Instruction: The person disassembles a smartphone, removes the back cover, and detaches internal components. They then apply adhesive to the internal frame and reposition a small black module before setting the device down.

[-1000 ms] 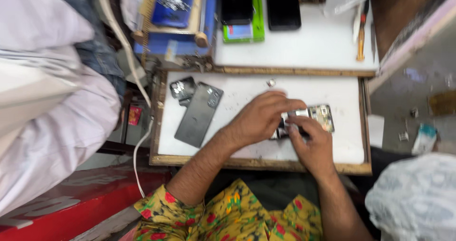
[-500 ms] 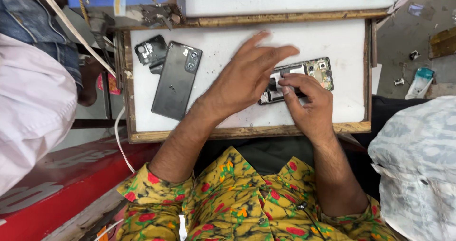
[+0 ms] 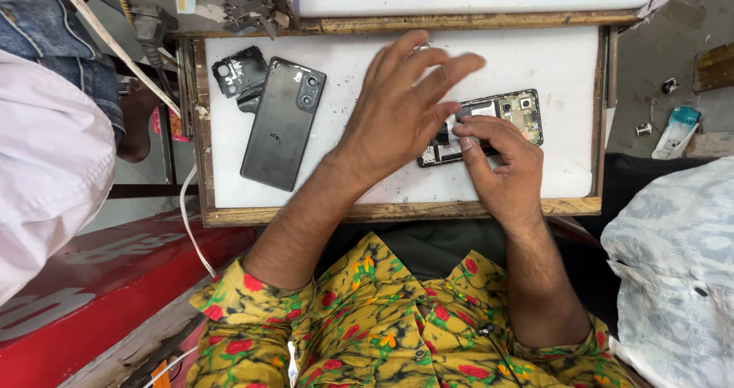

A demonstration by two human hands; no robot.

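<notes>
Both hands are over the opened phone [image 3: 489, 124], which lies with its circuit board showing on the right half of the white work mat [image 3: 367, 181]. The left hand [image 3: 401, 109] comes in from the near left with fingers spread loose and lifted, its palm side resting over the phone's left end; it isn't gripping anything. The right hand [image 3: 501, 166] sits on the near side of the phone with thumb and forefinger pinched together right on the board, but whatever tiny bit is between them is too small to make out. The two hands are touching or nearly so at the fingertips.

Well to the left on the same mat lies the dark back cover [image 3: 281, 124], camera holes at its far end, tilted a little. Just beside its far left corner is a small black inner frame piece [image 3: 238, 71]. The mat sits in a wooden tray [image 3: 397, 212]. The person's sleeves are yellow with a red flower print [image 3: 367, 319].
</notes>
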